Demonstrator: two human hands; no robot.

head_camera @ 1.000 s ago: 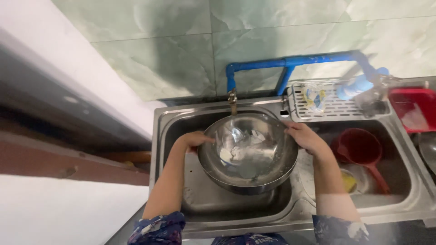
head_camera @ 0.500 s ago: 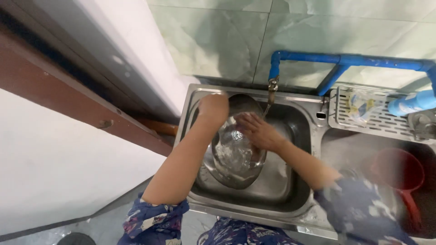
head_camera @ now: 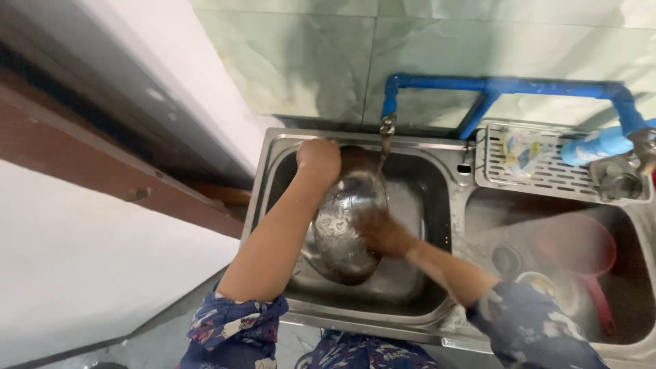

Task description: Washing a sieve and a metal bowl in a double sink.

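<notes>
The left hand (head_camera: 318, 157) curls over the far rim of a tilted steel bowl (head_camera: 345, 225), gripping it in the sink (head_camera: 437, 205). The right hand (head_camera: 384, 232), blurred, presses inside the bowl; its grip cannot be made out. Beyond it, right, a blue bottle (head_camera: 598, 145) lies above the drain rack (head_camera: 547, 174).

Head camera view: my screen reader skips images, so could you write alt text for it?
A person's left hand tilts a steel bowl in a steel sink under a tap while the right hand rubs inside it. A red scoop lies in the neighbouring basin.
</notes>
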